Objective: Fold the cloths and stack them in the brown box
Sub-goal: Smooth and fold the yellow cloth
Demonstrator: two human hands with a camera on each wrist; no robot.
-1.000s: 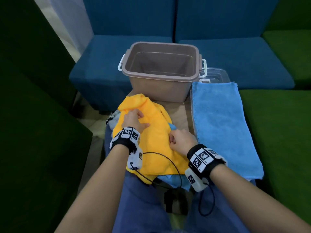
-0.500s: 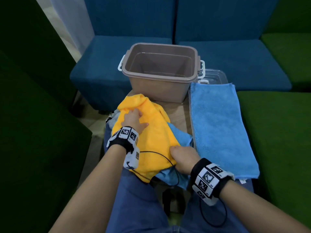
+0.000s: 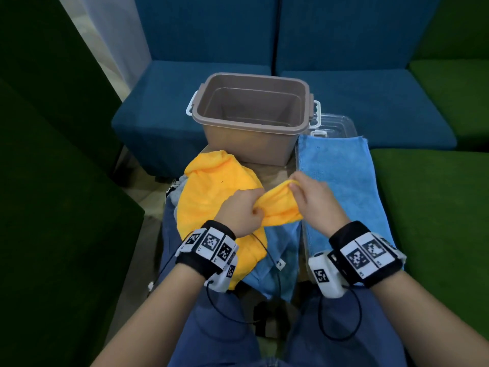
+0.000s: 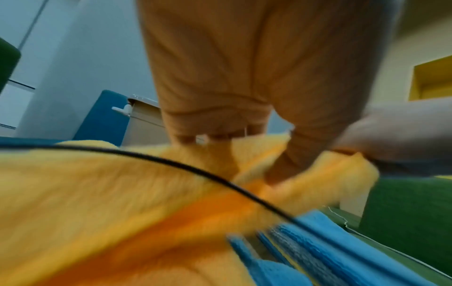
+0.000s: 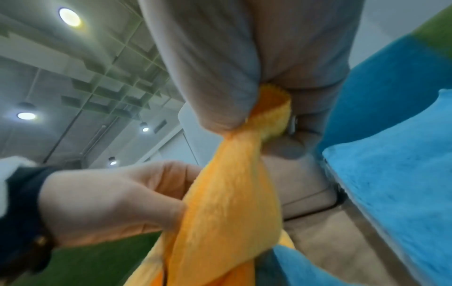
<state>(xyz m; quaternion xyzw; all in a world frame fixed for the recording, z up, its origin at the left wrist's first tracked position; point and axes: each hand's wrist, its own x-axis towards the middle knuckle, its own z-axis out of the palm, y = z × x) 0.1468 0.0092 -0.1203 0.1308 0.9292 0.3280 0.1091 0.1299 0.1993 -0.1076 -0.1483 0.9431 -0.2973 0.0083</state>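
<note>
The yellow cloth (image 3: 211, 197), heaped before the empty brown box (image 3: 251, 133), is pinched at one edge by the left hand (image 3: 242, 211) and right hand (image 3: 315, 202), and could be bunched crookedly if either pinch slips.

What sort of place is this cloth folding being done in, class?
Probably an indoor lounge or waiting area: blue cushioned seats and green ones surround a small table, under a grid ceiling with round lights.

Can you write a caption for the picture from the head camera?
Both hands, left hand and right hand, lift an edge of the yellow cloth before the empty brown box.
</note>
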